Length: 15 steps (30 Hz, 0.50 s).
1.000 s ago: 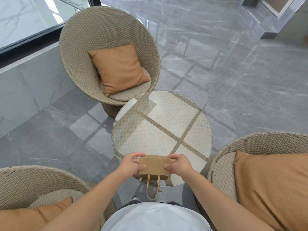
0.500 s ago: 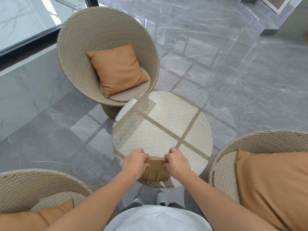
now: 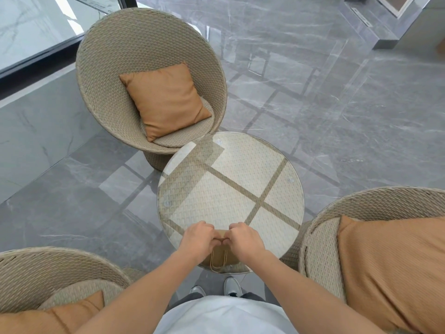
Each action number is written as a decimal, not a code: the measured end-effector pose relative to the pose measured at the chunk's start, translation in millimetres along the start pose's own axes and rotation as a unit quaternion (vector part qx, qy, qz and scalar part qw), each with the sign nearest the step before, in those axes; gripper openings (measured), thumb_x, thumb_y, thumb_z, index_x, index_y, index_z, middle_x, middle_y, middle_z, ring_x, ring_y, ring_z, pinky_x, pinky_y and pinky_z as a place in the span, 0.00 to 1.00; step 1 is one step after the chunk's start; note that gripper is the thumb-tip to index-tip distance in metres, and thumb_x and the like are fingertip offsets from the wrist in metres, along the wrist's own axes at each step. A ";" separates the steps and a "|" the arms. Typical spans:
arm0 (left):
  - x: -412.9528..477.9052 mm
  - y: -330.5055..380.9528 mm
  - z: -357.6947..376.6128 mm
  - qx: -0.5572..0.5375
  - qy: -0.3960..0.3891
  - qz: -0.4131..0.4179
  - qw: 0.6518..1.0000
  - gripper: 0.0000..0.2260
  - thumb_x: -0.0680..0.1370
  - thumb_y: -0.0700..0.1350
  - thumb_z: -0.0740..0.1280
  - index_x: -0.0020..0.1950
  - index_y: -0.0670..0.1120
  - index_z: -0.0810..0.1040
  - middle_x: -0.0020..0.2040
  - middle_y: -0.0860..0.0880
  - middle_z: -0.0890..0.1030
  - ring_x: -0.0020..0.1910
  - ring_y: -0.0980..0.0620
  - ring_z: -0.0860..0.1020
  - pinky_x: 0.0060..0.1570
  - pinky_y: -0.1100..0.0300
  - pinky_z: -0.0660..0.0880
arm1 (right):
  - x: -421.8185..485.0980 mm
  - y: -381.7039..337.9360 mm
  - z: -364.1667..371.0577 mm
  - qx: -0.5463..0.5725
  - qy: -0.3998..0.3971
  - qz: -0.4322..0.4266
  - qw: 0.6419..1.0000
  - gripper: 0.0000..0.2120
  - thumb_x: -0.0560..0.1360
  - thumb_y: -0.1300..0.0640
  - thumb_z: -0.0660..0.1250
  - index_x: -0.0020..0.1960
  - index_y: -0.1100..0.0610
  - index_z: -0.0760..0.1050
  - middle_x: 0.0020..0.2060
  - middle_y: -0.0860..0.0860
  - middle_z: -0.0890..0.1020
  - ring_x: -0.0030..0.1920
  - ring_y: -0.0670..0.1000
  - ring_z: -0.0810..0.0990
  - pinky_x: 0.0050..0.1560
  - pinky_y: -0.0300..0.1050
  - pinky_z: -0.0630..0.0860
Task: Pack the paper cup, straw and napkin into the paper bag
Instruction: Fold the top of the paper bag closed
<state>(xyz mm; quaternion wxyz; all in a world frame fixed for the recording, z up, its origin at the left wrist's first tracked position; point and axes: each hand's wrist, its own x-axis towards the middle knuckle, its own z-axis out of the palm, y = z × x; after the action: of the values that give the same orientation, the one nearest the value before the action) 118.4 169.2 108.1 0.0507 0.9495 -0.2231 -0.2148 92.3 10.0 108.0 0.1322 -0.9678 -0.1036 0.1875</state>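
The paper bag stood at the near edge of the round glass table, handles hanging over the rim toward the person, its top pinched in the grip of both the left hand and right hand, which met knuckle to knuckle above it. Neither hand was nearer. Beyond lay bare table; cup, straw and napkin were not visible, presumably inside.

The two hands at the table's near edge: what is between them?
In the head view, the top edge of the brown paper bag shows between the left hand and right hand, both pinching it.
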 end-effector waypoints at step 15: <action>-6.1 -18.4 -22.9 -0.033 -0.027 -0.003 0.999 0.09 0.80 0.41 0.64 0.57 0.47 0.83 0.51 0.44 0.82 0.53 0.43 0.79 0.51 0.53 0.77 | -3.6 13.3 -27.6 0.015 -0.027 -0.006 1.000 0.07 0.76 0.62 0.63 0.46 0.62 0.80 0.44 0.55 0.78 0.46 0.57 0.77 0.41 0.48 0.74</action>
<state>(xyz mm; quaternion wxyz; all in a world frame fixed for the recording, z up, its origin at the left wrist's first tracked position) 130.8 188.5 127.6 0.0748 0.9419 -0.2139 -0.2481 101.7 -9.4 130.0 0.1450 -0.9597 -0.1105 0.2140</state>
